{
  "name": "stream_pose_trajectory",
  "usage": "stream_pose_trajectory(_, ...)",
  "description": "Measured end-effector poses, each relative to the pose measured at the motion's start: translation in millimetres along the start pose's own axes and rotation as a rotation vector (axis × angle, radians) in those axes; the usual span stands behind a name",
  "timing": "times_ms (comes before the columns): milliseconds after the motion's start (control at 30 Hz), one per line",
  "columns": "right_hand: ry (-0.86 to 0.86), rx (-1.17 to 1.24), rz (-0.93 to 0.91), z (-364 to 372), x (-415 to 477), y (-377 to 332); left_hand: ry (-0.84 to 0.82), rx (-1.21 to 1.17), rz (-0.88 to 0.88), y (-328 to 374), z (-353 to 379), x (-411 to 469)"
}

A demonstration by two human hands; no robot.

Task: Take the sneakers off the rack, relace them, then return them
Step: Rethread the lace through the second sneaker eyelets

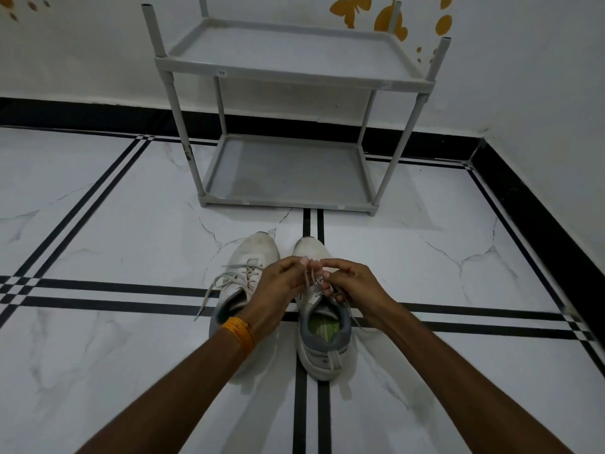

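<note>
Two white sneakers stand side by side on the floor, toes pointing toward the grey rack [288, 204]. The left sneaker [252, 257] has loose laces spilling out to its left. Over the right sneaker [322, 335], which shows a grey collar and green insole, both hands meet. My left hand [278, 283] and my right hand [353, 283] each pinch a strand of the right sneaker's lace [311, 278] above its tongue. An orange bangle sits on my left wrist.
The grey rack has two shelves with nothing on them and stands against a white wall with yellow butterfly decals [389, 21]. The floor is white marble tile with black stripes [131, 290]. A black skirting runs along the walls, with a corner at right.
</note>
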State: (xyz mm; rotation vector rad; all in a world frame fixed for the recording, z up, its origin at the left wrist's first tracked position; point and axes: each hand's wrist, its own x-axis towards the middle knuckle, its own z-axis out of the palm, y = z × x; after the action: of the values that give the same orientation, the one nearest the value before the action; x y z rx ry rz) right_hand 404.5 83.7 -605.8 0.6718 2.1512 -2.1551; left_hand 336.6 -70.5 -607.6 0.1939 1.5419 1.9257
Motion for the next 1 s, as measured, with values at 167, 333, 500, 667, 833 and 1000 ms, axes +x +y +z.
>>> stream_pose_trajectory(167,-0.044,0.028,0.002,-2.9,-1.9,-1.1,0.083,0.440,0.329,-14.7,4.9,9.8)
stream_pose_trajectory(333,-0.059,0.056,0.024,-4.5,-0.5,-0.7,0.145,0.721,0.538,-19.0,10.9,14.4)
stream_pose_trajectory(500,-0.090,0.048,0.034,-7.7,-0.3,-1.8,0.141,0.600,0.433,-14.6,9.1,18.1)
stream_pose_trajectory(667,-0.112,0.046,0.061,-8.2,2.5,-2.8,0.191,0.504,0.335,-11.5,10.2,15.4)
stream_pose_trajectory(833,-0.147,-0.014,0.033,-10.1,2.6,-5.8,0.196,0.577,0.392,-11.6,8.9,21.2)
stream_pose_trajectory(1000,-0.141,-0.076,-0.041,-8.0,1.1,-4.0,0.301,0.467,0.136,-11.3,8.6,25.7)
